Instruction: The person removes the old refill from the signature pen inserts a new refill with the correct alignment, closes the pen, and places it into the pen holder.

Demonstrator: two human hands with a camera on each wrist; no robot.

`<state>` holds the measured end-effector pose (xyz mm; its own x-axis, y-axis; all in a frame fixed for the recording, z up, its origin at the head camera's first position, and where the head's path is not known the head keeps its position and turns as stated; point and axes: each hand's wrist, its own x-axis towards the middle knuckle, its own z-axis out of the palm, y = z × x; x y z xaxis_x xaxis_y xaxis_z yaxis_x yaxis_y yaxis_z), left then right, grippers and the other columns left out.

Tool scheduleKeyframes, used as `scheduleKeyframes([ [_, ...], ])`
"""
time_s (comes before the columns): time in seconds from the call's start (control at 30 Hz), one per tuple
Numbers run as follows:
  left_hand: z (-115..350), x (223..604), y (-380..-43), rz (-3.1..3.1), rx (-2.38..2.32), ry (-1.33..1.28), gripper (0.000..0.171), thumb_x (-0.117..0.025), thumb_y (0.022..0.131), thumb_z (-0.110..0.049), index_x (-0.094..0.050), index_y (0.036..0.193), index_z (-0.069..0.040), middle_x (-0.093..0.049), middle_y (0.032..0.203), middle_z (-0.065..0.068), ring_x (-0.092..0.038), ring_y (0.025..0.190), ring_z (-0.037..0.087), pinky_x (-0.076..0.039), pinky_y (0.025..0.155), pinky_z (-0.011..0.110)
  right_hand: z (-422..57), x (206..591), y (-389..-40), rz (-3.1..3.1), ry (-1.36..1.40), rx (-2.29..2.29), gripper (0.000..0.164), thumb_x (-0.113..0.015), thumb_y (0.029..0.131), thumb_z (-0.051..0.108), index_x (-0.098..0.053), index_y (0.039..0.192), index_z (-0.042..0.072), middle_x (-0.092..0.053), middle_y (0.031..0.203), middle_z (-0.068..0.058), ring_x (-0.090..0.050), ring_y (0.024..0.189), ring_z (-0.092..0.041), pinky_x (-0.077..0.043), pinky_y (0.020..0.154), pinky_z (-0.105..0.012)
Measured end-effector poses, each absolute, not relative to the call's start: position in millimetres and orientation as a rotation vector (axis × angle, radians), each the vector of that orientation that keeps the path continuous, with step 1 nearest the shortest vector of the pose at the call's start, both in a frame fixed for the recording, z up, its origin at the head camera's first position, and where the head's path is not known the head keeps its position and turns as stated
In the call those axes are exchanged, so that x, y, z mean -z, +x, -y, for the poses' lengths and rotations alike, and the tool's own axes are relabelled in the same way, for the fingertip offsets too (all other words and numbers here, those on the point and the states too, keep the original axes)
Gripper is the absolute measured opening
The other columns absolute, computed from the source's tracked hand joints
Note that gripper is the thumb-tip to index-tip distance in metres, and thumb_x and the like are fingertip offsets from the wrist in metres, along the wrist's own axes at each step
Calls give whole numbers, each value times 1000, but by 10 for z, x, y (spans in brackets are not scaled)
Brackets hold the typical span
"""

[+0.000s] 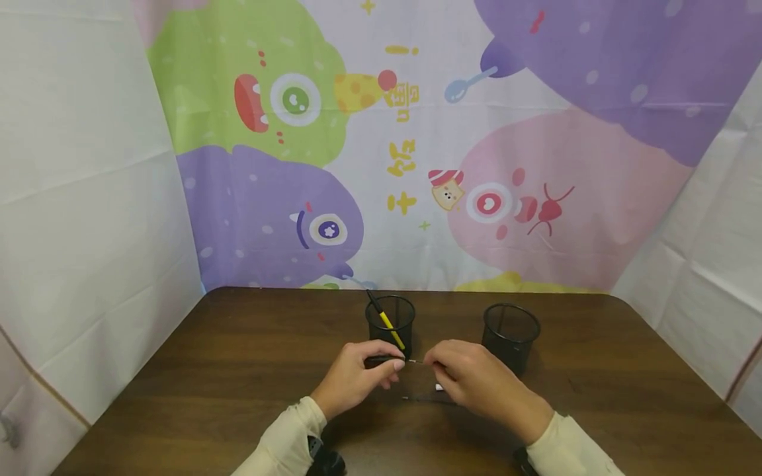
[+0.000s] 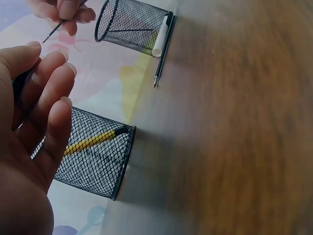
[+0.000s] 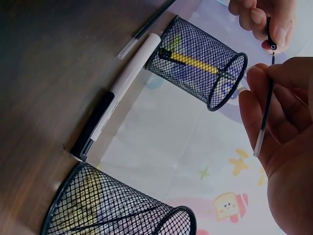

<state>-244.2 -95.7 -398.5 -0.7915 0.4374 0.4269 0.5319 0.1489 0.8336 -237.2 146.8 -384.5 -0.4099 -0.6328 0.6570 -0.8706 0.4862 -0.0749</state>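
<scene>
Pinching one barrel [image 1: 380,359] in left grip [image 1: 357,374], one refill [image 3: 267,107] in right grip [image 1: 479,382], facing inward. Near two mesh cups [image 1: 379,334] [image 1: 510,347].

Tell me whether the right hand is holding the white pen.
No, the right hand pinches a thin refill; the white pen lies on the table.

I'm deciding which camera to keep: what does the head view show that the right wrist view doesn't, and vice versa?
Only the head view shows the cream fabric sleeves and the printed green monster.
Only the right wrist view shows the black end of the white pen on the brown wooden table, and the pale tail of the thin dark refill the right hand holds.
Both show a round black mesh cup holding a yellow-and-black pen, a second such cup, and the left hand gripping a slim black barrel.
</scene>
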Motion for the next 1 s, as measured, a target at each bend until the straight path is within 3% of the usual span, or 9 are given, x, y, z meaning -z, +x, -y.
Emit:
scheduleKeyframes([
  [0.3, 961, 3979, -2434, 2308, 1750, -1007, 13, -70, 94, -6, -72, 104, 2, -72, 77, 12, -69, 61, 30, -60, 60, 34, -1450, 3844, -2358, 2181, 1256, -572, 23, -70, 84, -7, -68, 95, 13, -67, 91, 8, -58, 77, -1, -51, 67, -17],
  [0.73, 965, 3980, -2435, 2299, 1726, -1040, 11, -70, 94, -7, -73, 104, -3, -72, 77, 12, -69, 61, 26, -60, 60, 37, -1425, 3842, -2343, 2175, 1273, -575, 24, -73, 83, -7, -68, 95, 13, -66, 89, 8, -56, 74, 0, -50, 65, -17],
  [1.0, 959, 3967, -2408, 2313, 1747, -1055, 13, -69, 95, -6, -72, 106, 1, -72, 80, 17, -69, 63, 36, -60, 61, 37, -1425, 3840, -2328, 2201, 1278, -573, 23, -72, 84, -6, -68, 95, 13, -67, 89, 8, -57, 74, 0, -51, 65, -17],
])
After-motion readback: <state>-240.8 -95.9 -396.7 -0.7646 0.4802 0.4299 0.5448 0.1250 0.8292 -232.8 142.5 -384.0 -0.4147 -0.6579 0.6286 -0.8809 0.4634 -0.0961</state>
